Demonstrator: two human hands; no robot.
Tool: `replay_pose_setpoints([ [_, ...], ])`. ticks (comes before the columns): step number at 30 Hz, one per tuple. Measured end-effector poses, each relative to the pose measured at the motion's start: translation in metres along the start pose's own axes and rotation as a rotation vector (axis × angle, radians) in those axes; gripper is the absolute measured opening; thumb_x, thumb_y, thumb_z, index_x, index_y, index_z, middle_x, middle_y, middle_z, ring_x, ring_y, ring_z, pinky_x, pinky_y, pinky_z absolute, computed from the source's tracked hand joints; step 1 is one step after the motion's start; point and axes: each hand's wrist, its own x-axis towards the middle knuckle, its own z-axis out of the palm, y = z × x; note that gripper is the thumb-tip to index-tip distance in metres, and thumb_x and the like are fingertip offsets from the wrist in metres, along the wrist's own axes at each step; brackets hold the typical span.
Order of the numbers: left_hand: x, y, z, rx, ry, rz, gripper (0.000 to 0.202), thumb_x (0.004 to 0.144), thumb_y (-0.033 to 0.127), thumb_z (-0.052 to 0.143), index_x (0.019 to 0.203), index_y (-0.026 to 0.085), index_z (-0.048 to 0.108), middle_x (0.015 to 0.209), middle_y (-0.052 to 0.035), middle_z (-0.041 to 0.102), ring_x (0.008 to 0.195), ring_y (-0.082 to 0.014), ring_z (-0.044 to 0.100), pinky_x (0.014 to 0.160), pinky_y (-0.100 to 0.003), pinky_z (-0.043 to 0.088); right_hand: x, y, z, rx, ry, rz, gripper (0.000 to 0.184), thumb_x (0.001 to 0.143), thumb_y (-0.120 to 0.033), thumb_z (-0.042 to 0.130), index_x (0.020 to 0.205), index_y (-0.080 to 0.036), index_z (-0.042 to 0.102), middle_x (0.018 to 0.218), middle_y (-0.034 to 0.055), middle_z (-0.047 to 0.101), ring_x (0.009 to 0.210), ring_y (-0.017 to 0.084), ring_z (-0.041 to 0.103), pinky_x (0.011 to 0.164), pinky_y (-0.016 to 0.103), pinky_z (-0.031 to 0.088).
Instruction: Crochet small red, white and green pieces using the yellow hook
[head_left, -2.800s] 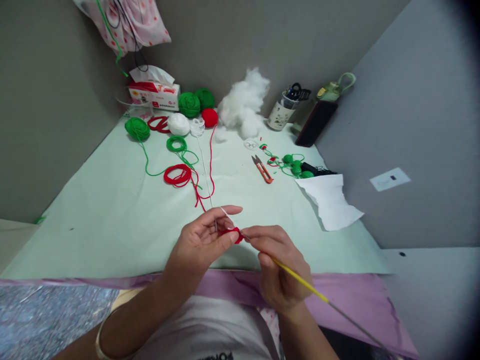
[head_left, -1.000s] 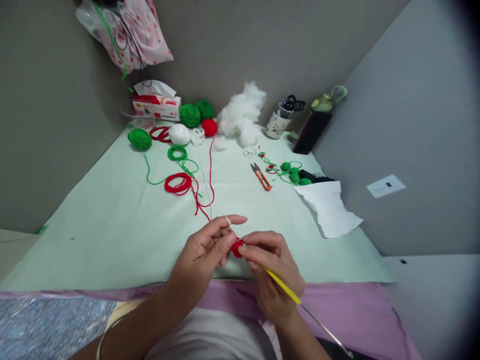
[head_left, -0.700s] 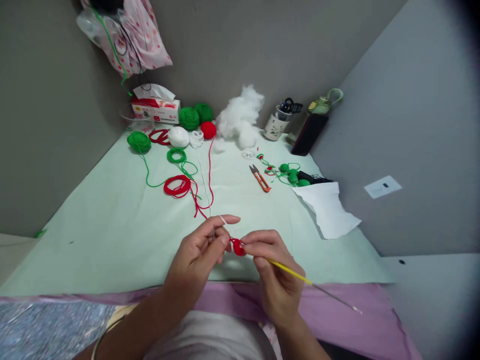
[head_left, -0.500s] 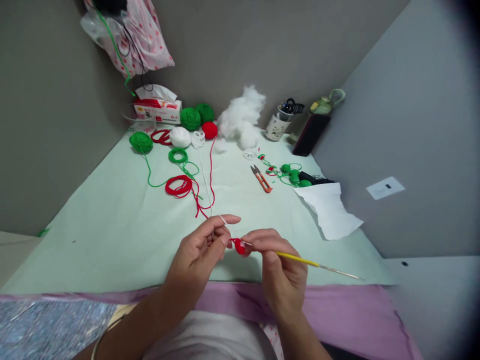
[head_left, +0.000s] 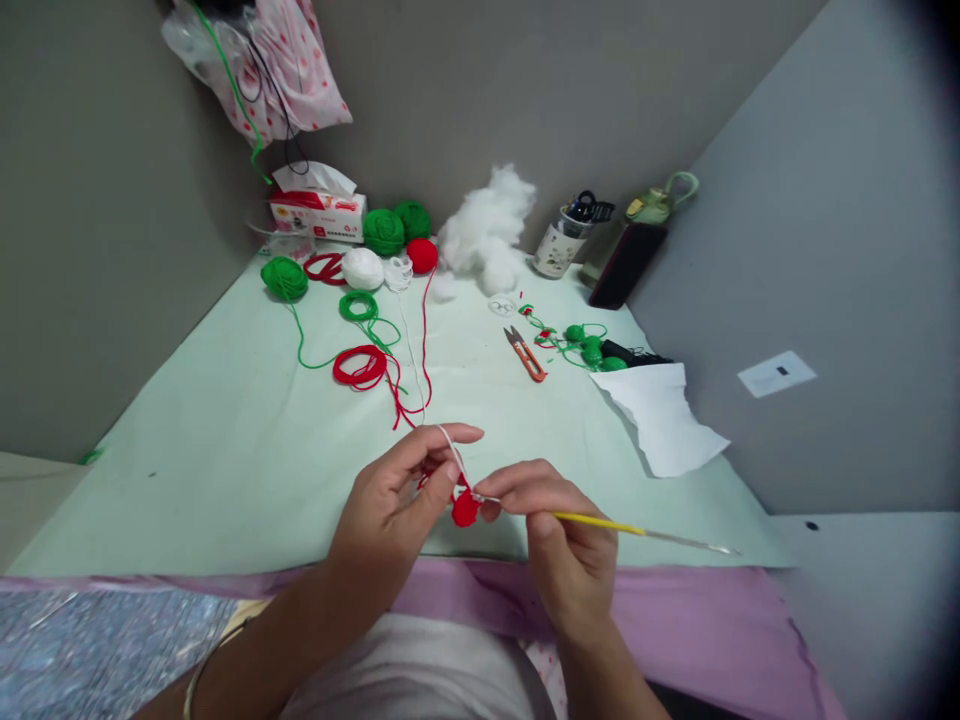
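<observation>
Near the table's front edge, my left hand (head_left: pixel 397 490) pinches a small red crocheted piece (head_left: pixel 466 508) between thumb and fingers. White yarn (head_left: pixel 452 445) runs over its stretched index finger down to the piece. My right hand (head_left: pixel 566 530) is closed round a crochet hook (head_left: pixel 600 521) with a yellow grip, held much like a pen. The hook's thin front end meets the top right of the red piece, where the white yarn arrives. Its far metal end points right. Beyond my hands lie a red yarn coil (head_left: pixel 360 368) and a green yarn coil (head_left: pixel 358 306).
Thread snips (head_left: pixel 525 354) lie right of centre, near small green crocheted pieces (head_left: pixel 592 350) and a white paper sheet (head_left: pixel 664 420). At the back stand a tissue box (head_left: pixel 319 215), yarn balls (head_left: pixel 384 232), white stuffing (head_left: pixel 487 230), a pen cup (head_left: pixel 561 243) and a phone (head_left: pixel 628 265) against a bottle.
The red piece has shifted left and slightly down and shows more of its face. White yarn now stretches from my left index finger to the hook. Both hands have stayed closed on their things.
</observation>
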Motion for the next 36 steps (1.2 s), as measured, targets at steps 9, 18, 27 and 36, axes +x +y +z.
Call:
replay_pose_setpoints([
  [9,-0.002,-0.004,-0.002,-0.007,0.120,0.138,0.024,0.091,0.015,0.077,0.111,0.027,0.084,0.091,0.0005,0.078,0.084,-0.0134,0.072,0.083,-0.023,0.058,-0.002,-0.008,-0.005,-0.392,-0.101,-0.237,0.027,0.107,-0.016,0.053,0.124,-0.023,0.073,0.117,0.0103,0.078,0.099,0.019,0.077,0.081,0.033,0.065],
  [18,-0.004,0.001,0.003,-0.189,0.060,-0.098,0.027,0.091,0.019,0.075,0.117,0.025,0.082,0.091,-0.0009,0.075,0.088,-0.0147,0.073,0.083,-0.022,0.061,0.002,-0.016,-0.002,-0.691,-0.120,-0.291,0.033,0.100,-0.013,0.064,0.127,-0.030,0.072,0.110,0.0047,0.082,0.091,0.017,0.081,0.076,0.026,0.068],
  [27,0.004,0.011,-0.006,-0.241,-0.046,-0.184,0.029,0.086,0.025,0.084,0.115,0.026,0.082,0.088,-0.0012,0.073,0.088,-0.0161,0.072,0.082,-0.023,0.061,0.007,-0.021,0.008,-0.757,-0.064,-0.269,0.029,0.101,-0.022,0.063,0.127,-0.034,0.070,0.099,0.0012,0.085,0.079,0.020,0.083,0.071,0.028,0.071],
  [36,0.010,0.010,-0.002,-0.202,-0.099,-0.224,0.036,0.082,0.017,0.080,0.117,0.025,0.080,0.086,-0.0004,0.071,0.085,-0.0155,0.071,0.082,-0.025,0.060,0.006,-0.021,-0.001,-0.767,-0.105,-0.317,0.028,0.097,-0.017,0.067,0.116,-0.035,0.076,0.104,0.0032,0.085,0.082,0.022,0.083,0.070,0.032,0.072],
])
